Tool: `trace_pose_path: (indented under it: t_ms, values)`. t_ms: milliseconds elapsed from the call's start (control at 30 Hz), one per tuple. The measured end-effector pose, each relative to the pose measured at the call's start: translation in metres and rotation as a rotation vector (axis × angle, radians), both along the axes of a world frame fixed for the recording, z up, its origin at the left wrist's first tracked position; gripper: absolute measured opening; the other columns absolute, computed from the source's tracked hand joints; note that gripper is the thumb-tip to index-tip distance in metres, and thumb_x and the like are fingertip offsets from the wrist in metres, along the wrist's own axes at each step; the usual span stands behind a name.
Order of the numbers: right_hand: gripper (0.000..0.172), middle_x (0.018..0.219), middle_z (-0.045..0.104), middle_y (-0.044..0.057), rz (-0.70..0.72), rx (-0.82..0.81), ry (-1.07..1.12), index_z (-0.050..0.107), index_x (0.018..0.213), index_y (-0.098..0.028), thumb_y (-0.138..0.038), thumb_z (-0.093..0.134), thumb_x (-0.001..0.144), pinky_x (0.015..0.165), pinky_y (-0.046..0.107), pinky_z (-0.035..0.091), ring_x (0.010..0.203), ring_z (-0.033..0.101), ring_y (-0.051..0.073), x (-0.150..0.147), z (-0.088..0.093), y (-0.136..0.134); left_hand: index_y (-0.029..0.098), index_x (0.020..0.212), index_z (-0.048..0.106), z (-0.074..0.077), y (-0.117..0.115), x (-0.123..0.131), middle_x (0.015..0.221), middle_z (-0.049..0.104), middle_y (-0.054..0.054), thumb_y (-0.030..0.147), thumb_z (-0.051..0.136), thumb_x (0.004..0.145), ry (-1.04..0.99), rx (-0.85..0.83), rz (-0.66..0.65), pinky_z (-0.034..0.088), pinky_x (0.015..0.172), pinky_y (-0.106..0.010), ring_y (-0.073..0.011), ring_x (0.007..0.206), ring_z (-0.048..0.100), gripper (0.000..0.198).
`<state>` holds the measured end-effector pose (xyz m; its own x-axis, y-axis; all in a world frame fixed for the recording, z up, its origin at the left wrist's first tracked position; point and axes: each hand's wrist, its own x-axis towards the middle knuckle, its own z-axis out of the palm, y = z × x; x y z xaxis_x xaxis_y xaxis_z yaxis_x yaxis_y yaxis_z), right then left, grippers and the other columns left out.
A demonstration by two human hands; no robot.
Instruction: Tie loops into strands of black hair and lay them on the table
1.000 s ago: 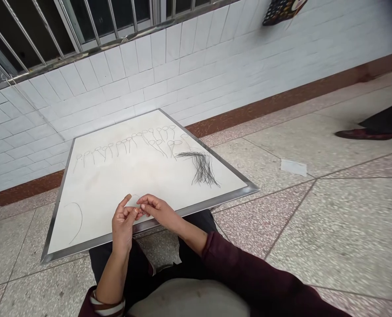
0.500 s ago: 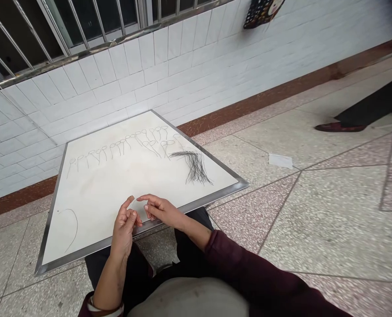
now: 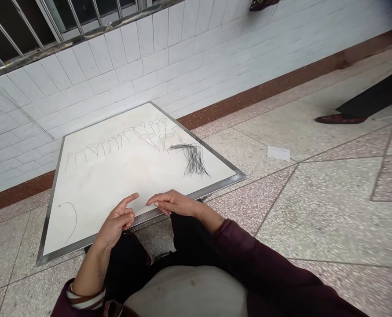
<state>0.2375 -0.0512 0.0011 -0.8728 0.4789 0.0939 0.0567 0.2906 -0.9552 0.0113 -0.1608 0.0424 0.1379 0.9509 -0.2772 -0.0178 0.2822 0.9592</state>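
Observation:
A white board with a metal rim (image 3: 143,224) rests across my lap. My left hand (image 3: 116,219) and my right hand (image 3: 172,203) hover over its near edge, a few centimetres apart. The left index finger points out while its other fingers curl against the thumb. The right fingers are pressed together, tips toward the left hand. Whatever they pinch is too fine to see. A bundle of black hair (image 3: 192,159) lies at the board's right. A row of small looped hair strands (image 3: 116,141) runs along the far side. One curved strand (image 3: 71,215) lies at the near left.
A white tiled wall (image 3: 182,57) with a brown skirting and window bars stands behind the board. Another person's dark shoe (image 3: 339,119) and trouser leg are at the far right. A scrap of white paper (image 3: 278,152) lies on the speckled floor.
My hands were touching at the fingertips a second ago; they have drawn apart and dropped lower toward the board's near edge. The view has tilted down slightly.

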Motion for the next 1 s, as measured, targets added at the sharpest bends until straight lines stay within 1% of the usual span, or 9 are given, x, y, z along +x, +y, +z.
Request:
trace_pose_path:
  t_ms: [100,233,367,467,633,700,800,867,1000]
  values:
    - [0.042,0.059,0.051,-0.004,0.007,0.057,-0.042,0.064,0.122,-0.020,-0.045,0.043,0.096,0.059,0.020,0.042,0.055,0.051,0.009,0.003,0.003,0.001,0.025,0.142,0.044,0.009,0.005,-0.009,0.061,0.038,0.006,0.038,0.059,0.084,0.099,0.008,-0.065,0.026,0.055,-0.024,-0.0104,0.055,0.034,0.061]
    - [0.042,0.058,0.052,-0.004,-0.032,0.125,-0.072,0.063,0.124,-0.021,-0.044,0.041,0.097,0.060,0.021,0.042,0.055,0.051,0.010,-0.002,0.007,0.000,0.024,0.141,0.046,0.020,0.019,-0.021,0.062,0.038,0.005,0.037,0.057,0.085,0.209,0.086,-0.079,0.030,0.059,-0.025,-0.0119,0.057,0.035,0.058]
    - [0.043,0.054,0.051,-0.004,-0.111,0.098,-0.080,0.064,0.123,-0.021,-0.045,0.042,0.096,0.057,0.021,0.040,0.051,0.047,0.010,-0.006,0.010,-0.002,0.023,0.139,0.049,0.027,0.031,-0.025,0.060,0.037,0.005,0.034,0.059,0.083,0.239,0.140,-0.052,0.032,0.059,-0.025,-0.0129,0.058,0.037,0.057]
    - [0.041,0.053,0.050,-0.005,-0.187,0.073,-0.085,0.063,0.124,-0.022,-0.043,0.042,0.096,0.056,0.022,0.040,0.050,0.048,0.010,-0.006,0.011,-0.002,0.022,0.138,0.049,0.028,0.035,-0.027,0.061,0.043,0.004,0.035,0.059,0.084,0.261,0.140,-0.036,0.037,0.062,-0.026,-0.0131,0.059,0.042,0.056]
    - [0.038,0.055,0.053,-0.003,-0.312,0.195,-0.127,0.063,0.124,-0.023,-0.035,0.042,0.095,0.059,0.023,0.041,0.053,0.052,0.012,-0.005,0.013,0.000,0.019,0.133,0.054,0.029,0.038,-0.033,0.071,0.061,-0.002,0.040,0.059,0.084,0.350,0.178,0.164,0.045,0.070,-0.030,-0.0170,0.069,0.057,0.054]
    - [0.038,0.056,0.054,-0.003,-0.325,0.247,-0.135,0.063,0.125,-0.024,-0.034,0.042,0.095,0.059,0.024,0.041,0.053,0.051,0.013,-0.005,0.013,-0.001,0.020,0.131,0.056,0.031,0.041,-0.031,0.079,0.067,-0.005,0.042,0.061,0.082,0.375,0.185,0.205,0.047,0.073,-0.033,-0.0198,0.076,0.062,0.054]
    - [0.039,0.058,0.055,-0.003,-0.305,0.312,-0.115,0.061,0.127,-0.025,-0.034,0.041,0.095,0.059,0.023,0.040,0.053,0.051,0.012,-0.008,0.015,-0.003,0.021,0.127,0.060,0.031,0.047,-0.019,0.088,0.072,-0.009,0.039,0.068,0.077,0.324,0.160,0.100,0.049,0.076,-0.035,-0.0221,0.081,0.066,0.054]
    - [0.038,0.058,0.057,-0.003,-0.300,0.339,-0.097,0.061,0.127,-0.026,-0.034,0.041,0.095,0.059,0.022,0.040,0.054,0.052,0.012,-0.011,0.015,-0.006,0.021,0.125,0.062,0.028,0.050,-0.008,0.086,0.072,-0.008,0.037,0.070,0.075,0.282,0.152,0.017,0.050,0.073,-0.034,-0.0203,0.075,0.065,0.053]
    - [0.033,0.062,0.062,-0.002,-0.351,0.414,-0.092,0.065,0.120,-0.028,-0.031,0.044,0.095,0.060,0.022,0.039,0.055,0.054,0.012,-0.014,0.014,-0.009,0.020,0.123,0.063,0.020,0.053,0.007,0.082,0.071,-0.008,0.035,0.068,0.076,0.268,0.154,-0.016,0.052,0.066,-0.032,-0.0160,0.063,0.062,0.050]
